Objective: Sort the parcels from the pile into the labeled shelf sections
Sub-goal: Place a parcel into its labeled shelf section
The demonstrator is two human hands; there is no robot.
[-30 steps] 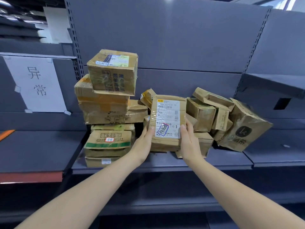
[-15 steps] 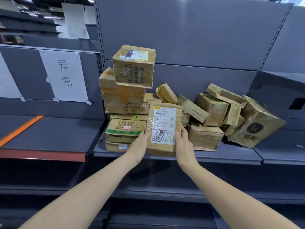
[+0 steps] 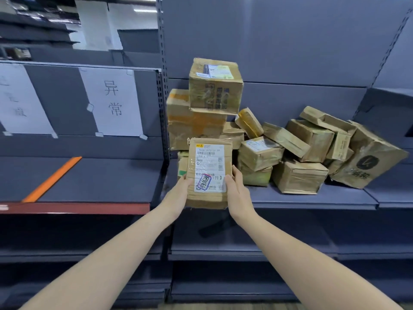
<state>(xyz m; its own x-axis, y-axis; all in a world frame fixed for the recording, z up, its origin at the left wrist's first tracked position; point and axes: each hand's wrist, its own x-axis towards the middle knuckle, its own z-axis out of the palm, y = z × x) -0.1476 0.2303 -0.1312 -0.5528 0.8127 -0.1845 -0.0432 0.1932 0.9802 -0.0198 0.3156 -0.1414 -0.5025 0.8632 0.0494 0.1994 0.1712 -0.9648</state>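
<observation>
At far left, a partly cropped paper sign (image 3: 20, 99) is taped to the back panel, its characters too blurred to read. Beside it a 2nd paper sign (image 3: 112, 101) bears 2 large characters and marks the left shelf section (image 3: 107, 175), whose deck carries an orange strip (image 3: 52, 179) running diagonally, apparently a divider between the 2 labeled zones. A perforated upright (image 3: 164, 113) separates this bay from the next.

The left hand (image 3: 178, 195) grasps the lower left edge of the held parcel (image 3: 209, 173), thumb on the front face; the right hand (image 3: 238, 193) clasps the lower right edge in mirror fashion. The parcel is lifted clear of the shelf, upright with its shipping label (image 3: 210, 167) turned toward the wearer, a hold that probably serves to read the label and its stamp before choosing a section. It hangs in front of the pile's left edge, just right of the upright.

Behind it rises a stack of boxes (image 3: 201, 121), topped by a labeled carton (image 3: 215, 86). To the right, smaller parcels (image 3: 290, 153) lie tumbled against one another on the right shelf (image 3: 312, 198), unsorted, ending with a tilted large box (image 3: 371, 157) leaning on its neighbours. Judged from this layout, sorting has scarcely begun, as the labeled deck shows no parcels.
</observation>
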